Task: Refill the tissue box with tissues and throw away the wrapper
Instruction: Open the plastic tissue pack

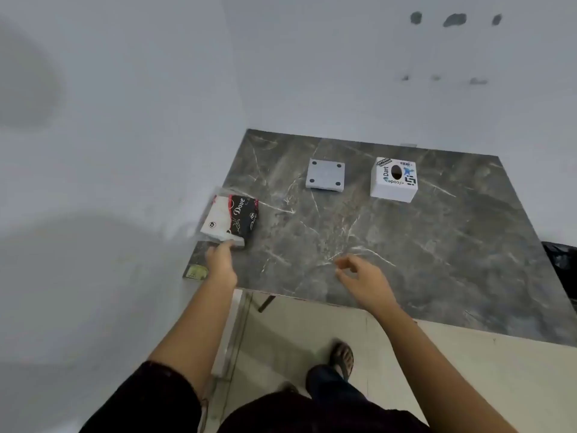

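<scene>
A pack of tissues [229, 220] in a clear wrapper with a black, red and white print lies at the left edge of the dark marble table [406, 245]. My left hand [220, 260] reaches to its near end, fingertips touching the wrapper. A white cube tissue box [394, 179] with stickers and an oval top hole stands at the back right. A grey square lid [325, 175] with four dark dots lies left of the box. My right hand [362, 276] hovers over the table's front, fingers loosely curled and apart, holding nothing.
White walls close in on the left and behind the table. A black bag [562, 264] shows past the table's right edge. A small yellow-green sticker [196, 272] sits on the front left corner. My sandalled foot [342, 357] stands on the pale floor below.
</scene>
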